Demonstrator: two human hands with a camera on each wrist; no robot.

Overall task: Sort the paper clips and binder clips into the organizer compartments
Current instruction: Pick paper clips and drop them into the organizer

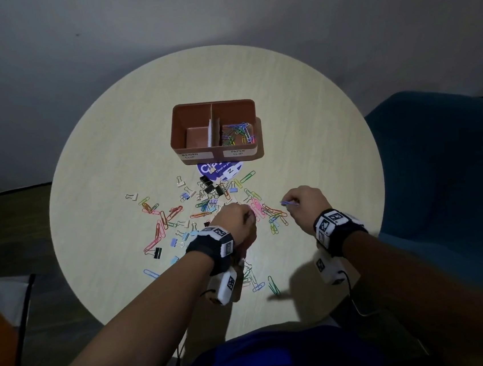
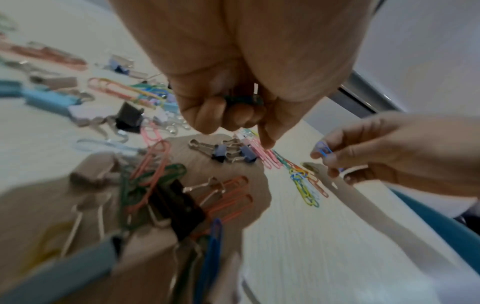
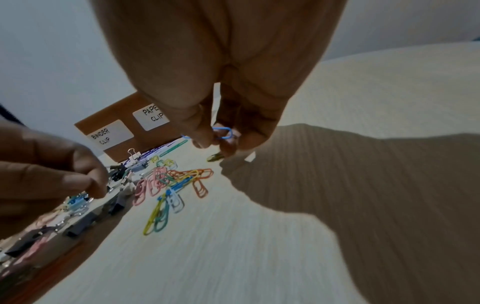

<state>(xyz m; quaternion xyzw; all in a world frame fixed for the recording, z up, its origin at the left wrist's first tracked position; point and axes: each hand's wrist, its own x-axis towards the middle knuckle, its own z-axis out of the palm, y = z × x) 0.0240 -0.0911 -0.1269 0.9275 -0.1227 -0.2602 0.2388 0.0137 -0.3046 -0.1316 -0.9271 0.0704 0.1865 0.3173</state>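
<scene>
The sorting looks only partly done. Ahead of both hands stands the brown organizer, and its compartment labelled PAPER CLIP, on the right-hand side, already holds a tangle of coloured paper clips, while the compartment labelled BINDER CLIP, ahead of the left hand, shows only its bare floor. The right hand hovers above the table with thumb and forefinger pinched on a blue paper clip, the other fingers curled beneath; that clip is lifted clear of the surface and not yet over the organizer. The left hand is curled into a loose fist just beside the right hand, and the left wrist view shows something dark with a bit of metal tucked in its fingers, too blurred to name, so what it has hold of cannot be told. Between and beneath the hands lies a cluster of pink, orange and yellow paper clips, and the scatter of loose clips spreads out to the left of the left hand and ahead toward the organizer, with black binder clips and pastel ones mixed in. Judging from this, most paper clips and seemingly every binder clip remain to be sorted.
</scene>
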